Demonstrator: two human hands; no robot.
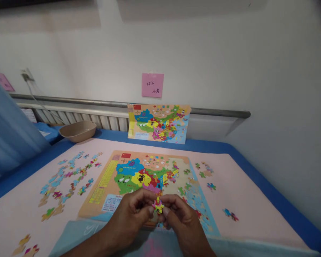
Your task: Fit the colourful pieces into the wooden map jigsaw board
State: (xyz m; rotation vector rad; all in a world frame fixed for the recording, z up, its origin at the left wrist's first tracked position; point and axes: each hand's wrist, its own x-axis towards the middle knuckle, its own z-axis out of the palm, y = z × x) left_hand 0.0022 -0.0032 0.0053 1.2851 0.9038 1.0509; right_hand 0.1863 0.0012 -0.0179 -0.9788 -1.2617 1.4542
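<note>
My left hand [132, 214] and my right hand [180, 217] are close together, low in front of me, and both pinch one small puzzle piece [158, 206] between their fingertips. The piece is yellow, pink and a bit red, and it sits right in the gap between my two hands, held up just above the near edge of the puzzle board [107, 182]. The board lies flat just past my hands, and a bright map is partly filled in on it. Off to the left of my left hand, lots of loose pieces [69, 178] are spread over the pink cloth [256, 200] on the counter, mostly blue, pink and green ones. To the right of my right hand there are only a few loose ones, and one blue and pink piece [230, 214] lies by itself. Farther away, behind the board, a picture of the finished map [158, 123] leans against the wall. A pink note [152, 85] is stuck on the wall above it. Far off to the left sits a tan bowl [78, 131].
</note>
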